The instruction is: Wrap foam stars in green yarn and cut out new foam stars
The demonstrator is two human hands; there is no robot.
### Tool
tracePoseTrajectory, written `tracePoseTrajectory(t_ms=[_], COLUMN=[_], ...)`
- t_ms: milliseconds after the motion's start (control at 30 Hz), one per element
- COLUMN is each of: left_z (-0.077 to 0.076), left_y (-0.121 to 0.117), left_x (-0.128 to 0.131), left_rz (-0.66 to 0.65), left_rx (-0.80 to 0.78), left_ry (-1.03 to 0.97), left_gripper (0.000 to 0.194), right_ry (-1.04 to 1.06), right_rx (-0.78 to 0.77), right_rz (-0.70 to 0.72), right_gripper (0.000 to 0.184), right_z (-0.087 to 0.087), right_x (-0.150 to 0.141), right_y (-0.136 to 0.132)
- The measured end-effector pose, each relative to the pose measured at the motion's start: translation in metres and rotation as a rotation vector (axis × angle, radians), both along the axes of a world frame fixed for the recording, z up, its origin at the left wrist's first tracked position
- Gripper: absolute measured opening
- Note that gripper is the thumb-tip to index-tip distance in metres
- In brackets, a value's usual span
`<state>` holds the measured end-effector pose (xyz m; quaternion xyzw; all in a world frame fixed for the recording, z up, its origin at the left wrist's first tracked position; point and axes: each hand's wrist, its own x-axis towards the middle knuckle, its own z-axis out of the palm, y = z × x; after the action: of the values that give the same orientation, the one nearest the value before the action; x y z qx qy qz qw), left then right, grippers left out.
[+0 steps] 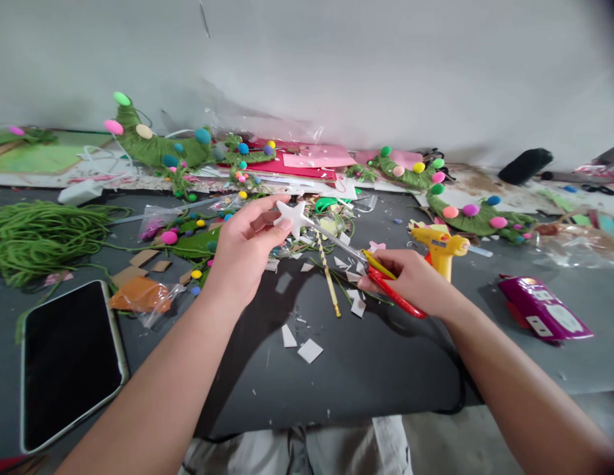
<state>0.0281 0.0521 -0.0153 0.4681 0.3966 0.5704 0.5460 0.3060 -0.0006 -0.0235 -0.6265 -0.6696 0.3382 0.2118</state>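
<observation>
My left hand pinches a white star cutout between thumb and fingers, above the middle of the table. In my right hand is a pair of scissors with red and yellow handles. The scissors' blades point left, and their tips reach the right side of the star. Whether the blades are fully closed I cannot tell. Below the star lies a patterned pencil among white scraps. Just beyond my right hand stands a yellow glue gun.
Green yarn and a dark-screened tablet lie at left, near an orange packet. A purple packet rests at right. Along the wall are green yarn-wrapped shapes with coloured pompoms, and pink sheets.
</observation>
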Motion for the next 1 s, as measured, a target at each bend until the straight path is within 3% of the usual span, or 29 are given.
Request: tracePoseTrajectory(t_ms=[1000], left_z=[0.0012], left_y=[0.0005], left_x=[-0.0001], left_rz=[0.000], left_rx=[-0.014], left_ry=[-0.023], left_gripper=[0.035], right_ry=[0.017], right_rx=[-0.002], right_rz=[-0.005], right_gripper=[0.060], right_z=[-0.0010], right_x=[0.0009], right_y=[-0.0009])
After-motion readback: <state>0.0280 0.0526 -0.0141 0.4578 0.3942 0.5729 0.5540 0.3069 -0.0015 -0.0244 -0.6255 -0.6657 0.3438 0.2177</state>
